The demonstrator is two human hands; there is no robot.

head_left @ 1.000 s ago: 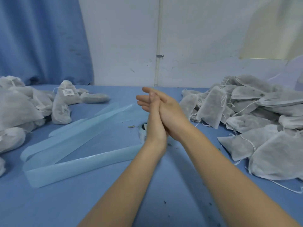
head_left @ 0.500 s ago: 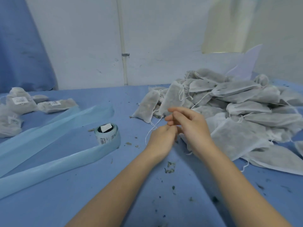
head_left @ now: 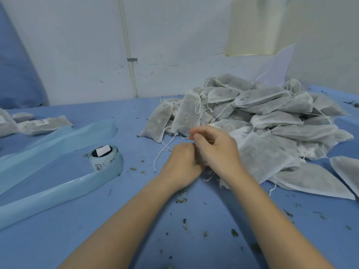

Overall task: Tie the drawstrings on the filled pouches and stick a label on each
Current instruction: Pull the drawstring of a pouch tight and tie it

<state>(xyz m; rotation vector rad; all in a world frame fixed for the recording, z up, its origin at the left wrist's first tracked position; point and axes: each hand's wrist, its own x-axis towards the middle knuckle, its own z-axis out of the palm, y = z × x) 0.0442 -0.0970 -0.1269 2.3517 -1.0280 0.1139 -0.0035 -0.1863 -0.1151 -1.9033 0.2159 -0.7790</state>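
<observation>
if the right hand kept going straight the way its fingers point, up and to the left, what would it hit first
Probably the upright pouch leaning on the front of the pile: the right hand has its fingertips just below that pouch's lower edge. Depth is unclear from one view, so it might brush the loose drawstring first.

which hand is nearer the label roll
Left. The left hand sits just right of the label roll with bare table between; the right hand lies farther right, beyond the left hand, against the pouch pile.
</observation>
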